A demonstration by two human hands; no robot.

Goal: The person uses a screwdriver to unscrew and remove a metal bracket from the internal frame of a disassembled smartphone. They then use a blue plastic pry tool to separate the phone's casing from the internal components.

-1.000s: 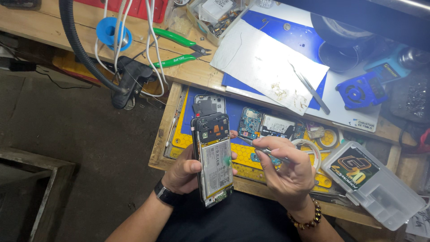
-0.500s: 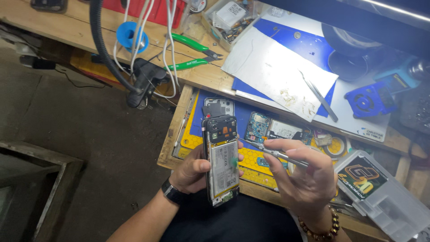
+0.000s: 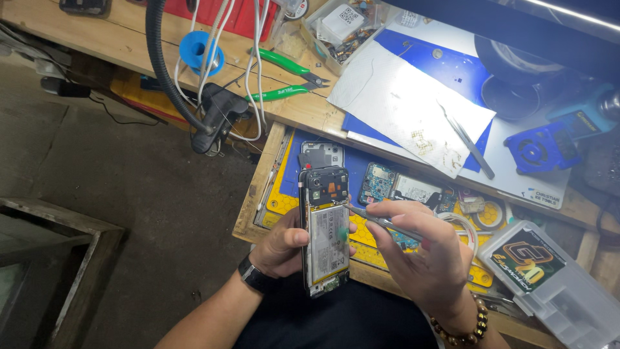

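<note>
- My left hand point(image 3: 284, 249) is wrapped around an open phone point(image 3: 325, 229). My fingers are closed on its sides and hold it up over the edge of the bench, above my lap.
- My right hand point(image 3: 423, 255) pinches a pair of thin metal tweezers point(image 3: 378, 220). My fingers are pressed together on them, and the tips touch the upper part of the phone, near where the battery point(image 3: 328, 242) meets the black top part.
- I think the work is partway along. The back of the phone is already off, so I can see the white battery and the little parts inside. The battery still sits in the phone.
- Some pieces lie out on the yellow and blue mat point(image 3: 284, 194) by my hands: a back cover point(image 3: 321, 154) and small green boards point(image 3: 376, 183). To me that means some parts are already out. I cannot tell how many more are left.
- Farther up the wooden bench point(image 3: 77, 29) are green-handled pliers point(image 3: 284, 64), a white sheet point(image 3: 403, 106) on a blue mat, and another pair of tweezers point(image 3: 468, 142).
- A clear plastic box point(image 3: 549, 284) sits on my right, and a small blue fan point(image 3: 539, 148) is past it.
- White cables and a black bendy arm hang by a clamp point(image 3: 216, 116) at the bench edge.
- Under the bench on the left is a dark grey floor point(image 3: 97, 174).
</note>
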